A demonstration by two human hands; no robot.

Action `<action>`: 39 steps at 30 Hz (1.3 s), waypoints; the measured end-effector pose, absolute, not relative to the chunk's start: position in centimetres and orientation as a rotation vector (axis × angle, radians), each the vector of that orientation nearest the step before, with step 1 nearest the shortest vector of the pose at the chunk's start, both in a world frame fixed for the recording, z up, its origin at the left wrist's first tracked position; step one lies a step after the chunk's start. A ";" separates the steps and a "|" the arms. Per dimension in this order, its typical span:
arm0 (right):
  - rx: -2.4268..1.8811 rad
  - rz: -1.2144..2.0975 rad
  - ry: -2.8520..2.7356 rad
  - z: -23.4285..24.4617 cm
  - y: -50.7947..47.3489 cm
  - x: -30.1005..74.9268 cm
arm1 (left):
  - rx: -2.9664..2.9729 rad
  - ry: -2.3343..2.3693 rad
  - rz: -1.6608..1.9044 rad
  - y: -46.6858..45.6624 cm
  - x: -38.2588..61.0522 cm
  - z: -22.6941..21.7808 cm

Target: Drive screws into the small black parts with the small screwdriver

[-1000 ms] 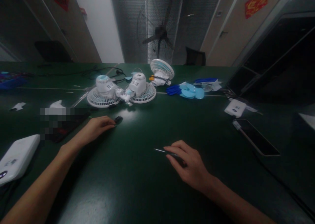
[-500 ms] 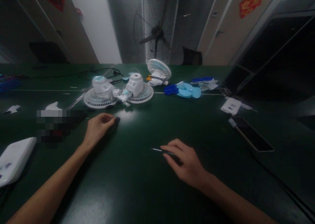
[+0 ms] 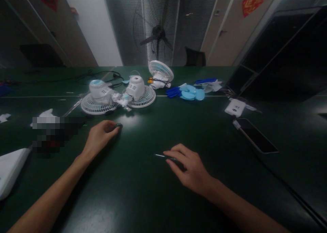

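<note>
Pinched between the thumb and fingers of my left hand (image 3: 98, 137) is a small dark green piece (image 3: 118, 125), too small to identify for certain. That hand is just above or on the dark green table, in front of two white fans. My right hand (image 3: 190, 166) is closed around a slim screwdriver (image 3: 175, 159) with a dark handle. Its thin bright metal shaft points left, toward the middle of the table. Fingers hide part of the handle. The two hands are apart, and the screwdriver touches nothing I can make out.
Behind my left hand lie a white fan (image 3: 95, 101) and a second white fan (image 3: 140, 95); a third fan (image 3: 160, 72) leans farther back. Blue gloves (image 3: 175, 92) and light-blue fan blades (image 3: 191, 92) are beyond. A phone (image 3: 257, 135) and white box (image 3: 235, 107) lie right.
The whole view has shifted slightly, so the scene appears farther left. The small piece in my left hand is turned and shows more green. Both hands keep their holds.
</note>
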State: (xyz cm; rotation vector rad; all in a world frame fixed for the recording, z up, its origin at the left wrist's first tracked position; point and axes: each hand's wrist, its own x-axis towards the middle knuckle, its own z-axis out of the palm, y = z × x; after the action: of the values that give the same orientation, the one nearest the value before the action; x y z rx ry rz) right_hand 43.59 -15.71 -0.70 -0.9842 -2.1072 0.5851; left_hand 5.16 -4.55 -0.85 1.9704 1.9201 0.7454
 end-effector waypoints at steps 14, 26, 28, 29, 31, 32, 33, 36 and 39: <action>-1.005 0.582 -2.234 -0.3 -15.6 43.5 | 2.240 0.810 0.493 -9.9 14.7 -0.5; -0.975 0.568 -2.260 -0.8 -15.5 43.5 | 2.264 0.788 0.480 -9.9 14.8 -0.2; -0.964 0.562 -2.233 -1.0 -15.4 43.3 | 2.269 0.775 0.466 -10.0 14.9 -0.3; -0.960 0.559 -2.215 -1.1 -15.4 43.2 | 2.272 0.769 0.458 -10.0 14.9 -0.3; -0.960 0.553 -2.184 -1.1 -15.3 43.0 | 2.277 0.757 0.444 -10.0 15.0 -0.3; -0.962 0.549 -2.176 -1.1 -15.3 43.0 | 2.278 0.756 0.440 -10.0 15.1 -0.3; -0.965 0.546 -2.170 -1.0 -15.3 43.0 | 2.276 0.758 0.439 -10.1 15.1 -0.3; -0.971 0.542 -2.143 -0.9 -15.5 43.2 | 2.272 0.763 0.435 -10.2 15.1 -0.2; -0.985 0.551 -2.119 -0.8 -15.6 43.6 | 2.279 0.756 0.418 -10.5 15.0 0.1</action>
State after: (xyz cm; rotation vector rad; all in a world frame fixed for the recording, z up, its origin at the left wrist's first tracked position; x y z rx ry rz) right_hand 43.58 -15.65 -0.78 -0.9846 -2.1192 0.5513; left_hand 15.01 -10.52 0.14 2.2794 0.7557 0.4178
